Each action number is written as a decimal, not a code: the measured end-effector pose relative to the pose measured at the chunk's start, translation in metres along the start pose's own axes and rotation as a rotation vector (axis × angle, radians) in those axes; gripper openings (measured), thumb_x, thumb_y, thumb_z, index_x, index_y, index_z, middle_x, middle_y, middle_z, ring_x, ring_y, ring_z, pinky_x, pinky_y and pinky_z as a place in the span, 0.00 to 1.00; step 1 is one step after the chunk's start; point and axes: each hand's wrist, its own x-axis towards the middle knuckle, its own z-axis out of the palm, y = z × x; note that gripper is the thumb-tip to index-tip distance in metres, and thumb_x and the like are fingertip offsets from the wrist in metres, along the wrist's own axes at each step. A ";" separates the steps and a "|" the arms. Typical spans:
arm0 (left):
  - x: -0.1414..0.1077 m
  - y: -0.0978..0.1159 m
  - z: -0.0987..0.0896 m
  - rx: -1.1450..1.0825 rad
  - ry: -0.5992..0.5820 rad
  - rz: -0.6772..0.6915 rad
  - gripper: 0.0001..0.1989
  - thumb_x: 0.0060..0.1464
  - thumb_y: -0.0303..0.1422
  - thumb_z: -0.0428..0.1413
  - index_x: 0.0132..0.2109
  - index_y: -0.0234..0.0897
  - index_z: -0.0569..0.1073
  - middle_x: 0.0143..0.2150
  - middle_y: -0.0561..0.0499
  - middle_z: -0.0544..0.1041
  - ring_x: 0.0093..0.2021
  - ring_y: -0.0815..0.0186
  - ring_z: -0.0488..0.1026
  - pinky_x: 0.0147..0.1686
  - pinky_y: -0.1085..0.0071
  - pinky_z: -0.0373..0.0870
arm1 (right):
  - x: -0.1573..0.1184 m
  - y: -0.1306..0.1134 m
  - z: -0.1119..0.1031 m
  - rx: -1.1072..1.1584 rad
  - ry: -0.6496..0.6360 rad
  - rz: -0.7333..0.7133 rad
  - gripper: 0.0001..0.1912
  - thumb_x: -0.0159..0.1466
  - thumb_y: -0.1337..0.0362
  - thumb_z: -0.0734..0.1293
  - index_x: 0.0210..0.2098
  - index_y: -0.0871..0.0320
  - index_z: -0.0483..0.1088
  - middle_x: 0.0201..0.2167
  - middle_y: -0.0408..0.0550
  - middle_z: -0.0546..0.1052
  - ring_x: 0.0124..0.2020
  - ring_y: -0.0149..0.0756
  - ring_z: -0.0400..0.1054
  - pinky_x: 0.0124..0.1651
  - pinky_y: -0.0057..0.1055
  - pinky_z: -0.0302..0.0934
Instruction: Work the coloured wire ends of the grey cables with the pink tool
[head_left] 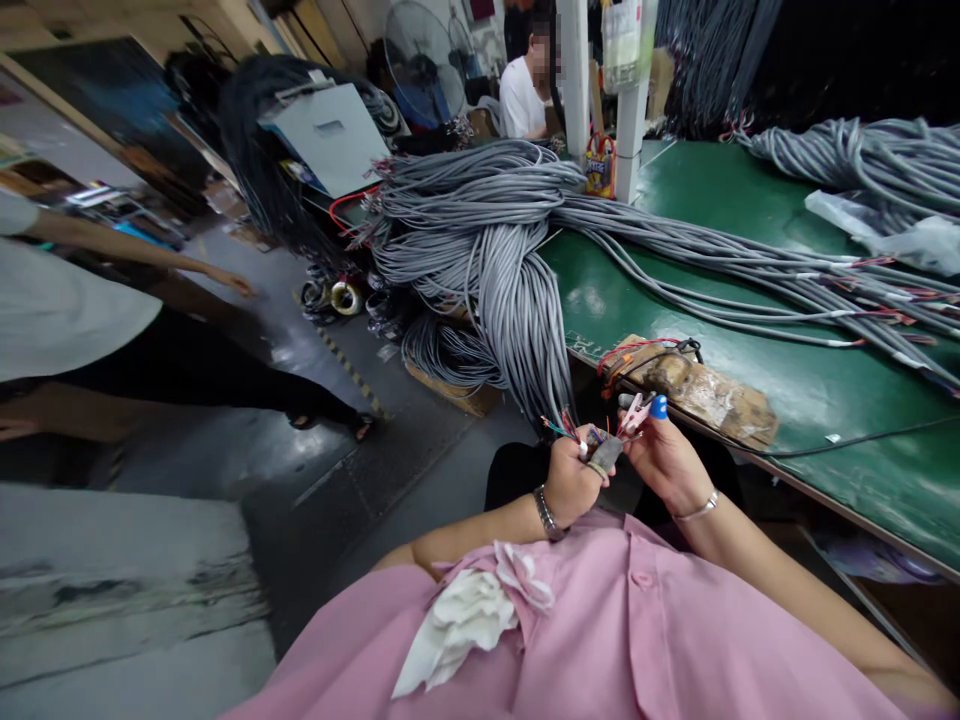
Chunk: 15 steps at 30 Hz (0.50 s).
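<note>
A green-topped table (840, 390) stretched across the right side, its surface catching soft glare, with white posts (574, 80) near its far end. The grey floor (420, 490) — dull in places, shiny in others — carried a striped line (349, 370). A round-caged fan (424, 70) stood behind; a pale, scuffed surface (112, 660) filled the lower left.

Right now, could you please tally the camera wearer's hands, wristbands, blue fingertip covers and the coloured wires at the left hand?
Left hand and right hand: 2
Dark wristband and silver wristband: 2
Blue fingertip cover: 1
Coloured wires: too small to count exactly
Total: 5, wires left out
</note>
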 end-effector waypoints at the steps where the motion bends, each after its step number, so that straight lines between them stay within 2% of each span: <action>1: 0.001 -0.001 0.000 0.007 -0.004 0.002 0.15 0.53 0.43 0.57 0.30 0.34 0.68 0.19 0.55 0.69 0.16 0.75 0.63 0.15 0.79 0.59 | 0.000 0.000 0.001 0.004 0.017 -0.006 0.15 0.55 0.50 0.72 0.31 0.56 0.75 0.27 0.42 0.76 0.26 0.29 0.66 0.29 0.26 0.63; 6: -0.002 -0.003 -0.002 0.006 -0.015 -0.005 0.15 0.53 0.43 0.57 0.31 0.34 0.67 0.20 0.55 0.69 0.16 0.75 0.63 0.16 0.79 0.59 | -0.003 0.001 0.001 -0.005 0.009 0.010 0.18 0.56 0.46 0.69 0.32 0.54 0.74 0.29 0.43 0.77 0.27 0.30 0.67 0.30 0.28 0.63; 9: -0.006 -0.003 -0.006 -0.003 -0.031 -0.015 0.15 0.54 0.43 0.56 0.31 0.34 0.68 0.20 0.55 0.69 0.16 0.75 0.63 0.16 0.79 0.59 | -0.008 -0.004 -0.006 -0.025 -0.090 0.089 0.24 0.58 0.40 0.64 0.34 0.55 0.74 0.31 0.45 0.77 0.28 0.30 0.67 0.31 0.28 0.63; 11: -0.009 -0.003 -0.010 -0.015 -0.049 -0.022 0.15 0.54 0.44 0.55 0.32 0.34 0.68 0.20 0.55 0.69 0.17 0.75 0.63 0.16 0.79 0.60 | -0.011 -0.009 -0.013 -0.093 -0.174 0.172 0.26 0.57 0.39 0.64 0.35 0.56 0.75 0.32 0.47 0.76 0.29 0.32 0.68 0.33 0.28 0.64; 13: -0.011 -0.005 -0.013 -0.020 -0.061 -0.029 0.15 0.54 0.43 0.56 0.31 0.34 0.68 0.21 0.55 0.69 0.17 0.75 0.63 0.17 0.79 0.61 | -0.014 -0.013 -0.017 -0.208 -0.241 0.234 0.23 0.56 0.43 0.68 0.35 0.58 0.75 0.32 0.48 0.76 0.31 0.33 0.69 0.35 0.30 0.65; 15: -0.011 -0.008 -0.015 -0.019 -0.079 -0.035 0.15 0.54 0.42 0.56 0.31 0.34 0.68 0.21 0.55 0.69 0.17 0.75 0.64 0.17 0.79 0.61 | -0.018 -0.016 -0.017 -0.348 -0.257 0.217 0.17 0.54 0.51 0.73 0.34 0.58 0.75 0.30 0.46 0.76 0.29 0.32 0.68 0.35 0.30 0.64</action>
